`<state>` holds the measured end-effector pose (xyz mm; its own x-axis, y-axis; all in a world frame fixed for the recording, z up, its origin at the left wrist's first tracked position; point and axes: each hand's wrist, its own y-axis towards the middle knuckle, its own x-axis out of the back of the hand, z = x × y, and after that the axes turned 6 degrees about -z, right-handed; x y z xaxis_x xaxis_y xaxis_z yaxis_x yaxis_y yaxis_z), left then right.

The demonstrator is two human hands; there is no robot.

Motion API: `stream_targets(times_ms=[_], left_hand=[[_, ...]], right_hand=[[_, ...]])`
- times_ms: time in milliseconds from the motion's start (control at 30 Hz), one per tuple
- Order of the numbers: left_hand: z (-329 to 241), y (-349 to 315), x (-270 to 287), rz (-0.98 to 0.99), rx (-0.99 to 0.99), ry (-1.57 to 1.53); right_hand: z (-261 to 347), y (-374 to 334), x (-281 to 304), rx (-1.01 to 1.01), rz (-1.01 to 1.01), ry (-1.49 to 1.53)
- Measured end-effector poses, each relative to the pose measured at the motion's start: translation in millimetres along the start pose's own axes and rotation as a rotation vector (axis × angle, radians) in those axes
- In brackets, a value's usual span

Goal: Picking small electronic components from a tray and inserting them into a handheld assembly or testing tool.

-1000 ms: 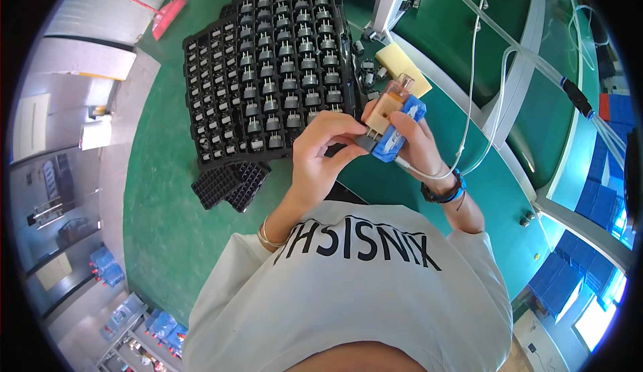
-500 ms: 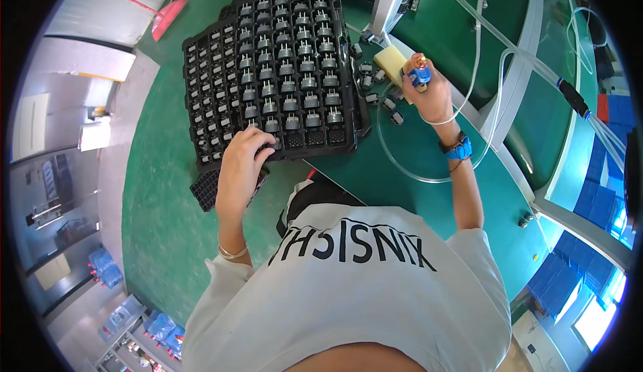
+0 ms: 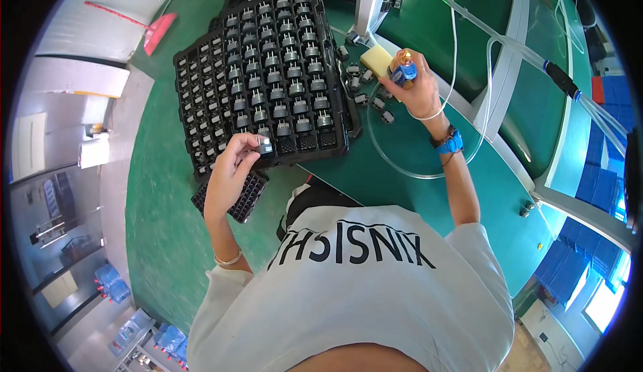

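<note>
Dark plug (image 3: 266, 148) at the near edge of the black tray (image 3: 321, 153), pinched in my left hand (image 3: 228, 173), now away from the blue fixture (image 3: 402, 74) my right hand (image 3: 420, 94) grips right of the tray: handling has shifted trayward, I judge.

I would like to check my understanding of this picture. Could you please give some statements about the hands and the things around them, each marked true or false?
1. The left hand holds a dark plug part at the near edge of a black tray. True.
2. The watch is on the left wrist. False: the blue watch is on the right wrist.
3. The right hand holds a blue device. True.
4. The left hand grips the yellow block. False: the yellow block lies near the right hand.
5. A pink dustpan shows at the upper left. True.
</note>
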<state>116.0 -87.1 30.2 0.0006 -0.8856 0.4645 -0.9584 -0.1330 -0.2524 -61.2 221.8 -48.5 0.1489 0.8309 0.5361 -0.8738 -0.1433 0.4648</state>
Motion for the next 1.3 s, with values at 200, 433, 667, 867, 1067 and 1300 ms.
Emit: stream_targets(times_ms=[200, 433, 667, 867, 1067, 1300], left_hand=[[-1.9, 4.9, -18.7, 0.007, -0.112, -0.487], [-12.8, 11.4, -52.0, 0.069, -0.105, -0.856], [-32.9, 21.2, -73.7, 0.096, -0.219, -0.922], [-50.7, 26.6, -84.1, 0.041, -0.195, -1.009], [-52.8, 34.5, -92.8, 0.100, -0.400, -0.874], [-56.0, 24.7, -93.1, 0.059, -0.360, -0.813]], right_hand=[[-14.9, 8.4, -6.7, -0.179, 0.058, 0.100], [-97.1, 74.9, 19.8, -0.153, -0.371, -0.261], [-145.0, 95.0, 30.2, -0.153, -0.425, -0.406], [-70.0, 62.9, 19.3, -0.205, -0.268, 0.440], [88.7, 1.1, 12.3, -0.856, 0.344, 1.363], [109.0, -22.8, 17.5, -0.856, 0.516, 1.240]])
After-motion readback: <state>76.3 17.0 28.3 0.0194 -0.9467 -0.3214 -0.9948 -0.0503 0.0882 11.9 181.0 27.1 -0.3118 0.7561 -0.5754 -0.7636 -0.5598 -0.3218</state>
